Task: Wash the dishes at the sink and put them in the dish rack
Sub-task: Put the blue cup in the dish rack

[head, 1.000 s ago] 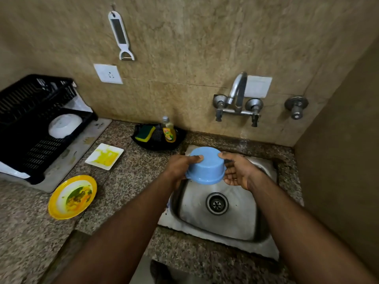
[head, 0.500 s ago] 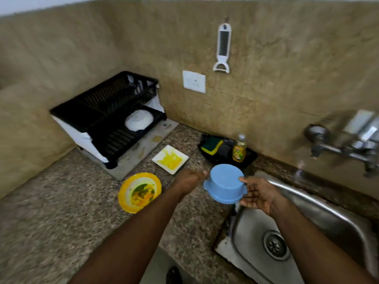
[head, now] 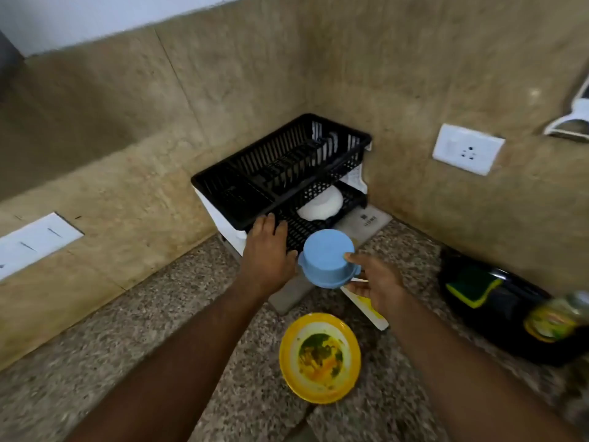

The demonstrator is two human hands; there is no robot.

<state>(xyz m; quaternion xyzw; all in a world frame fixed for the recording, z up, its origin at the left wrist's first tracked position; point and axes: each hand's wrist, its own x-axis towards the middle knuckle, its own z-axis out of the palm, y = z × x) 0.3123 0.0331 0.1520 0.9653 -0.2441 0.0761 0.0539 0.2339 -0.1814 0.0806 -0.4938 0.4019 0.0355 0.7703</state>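
1. Two hands carry the blue bowl point(head: 328, 261), upside down, just in front of the dish rack's point(head: 287, 173) lower shelf. The left hand point(head: 269, 256) lies flat against its side, fingers straight; the right hand point(head: 377, 283) grasps its rim.
2. White bowl point(head: 322, 204), on that shelf, beyond.
3. Dirty yellow plate point(head: 320, 357), near, on the counter point(head: 159, 314).
4. Sponge point(head: 471, 287) in black tray point(head: 510, 314), right.

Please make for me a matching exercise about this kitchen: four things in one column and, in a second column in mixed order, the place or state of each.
Things
1. blue bowl
2. white bowl
3. yellow plate
4. sponge

Places or states
A. dirty, lying on the counter
B. in the black tray
C. on the lower shelf of the dish rack
D. held upside down, off the counter

Pairs: 1-D, 2-C, 3-A, 4-B
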